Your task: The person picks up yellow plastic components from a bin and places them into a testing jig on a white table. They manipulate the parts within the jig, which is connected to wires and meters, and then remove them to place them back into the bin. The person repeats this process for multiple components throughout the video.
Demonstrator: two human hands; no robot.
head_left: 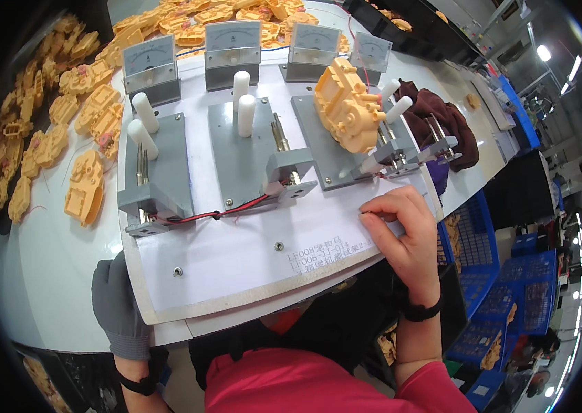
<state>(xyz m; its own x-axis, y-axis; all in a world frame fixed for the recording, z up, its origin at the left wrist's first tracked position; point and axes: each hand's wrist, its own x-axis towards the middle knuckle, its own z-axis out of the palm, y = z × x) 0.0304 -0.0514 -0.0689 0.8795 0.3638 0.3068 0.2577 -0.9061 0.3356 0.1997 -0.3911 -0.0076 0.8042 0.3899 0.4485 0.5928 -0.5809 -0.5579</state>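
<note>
"What are your hands doing?"

"My right hand (409, 230) is hovering near the white board's (236, 272) right edge, thumb and forefinger meeting in a pinch (anything between them is too small to tell). My grey-gloved left hand (117, 297) is lying beside the board, lower left; I can't tell whether its fingers are opening or closing."

"And the yellow housing (347, 113)?"

"It's sitting on the grey fixture (325, 157), upper right of centre."
</note>
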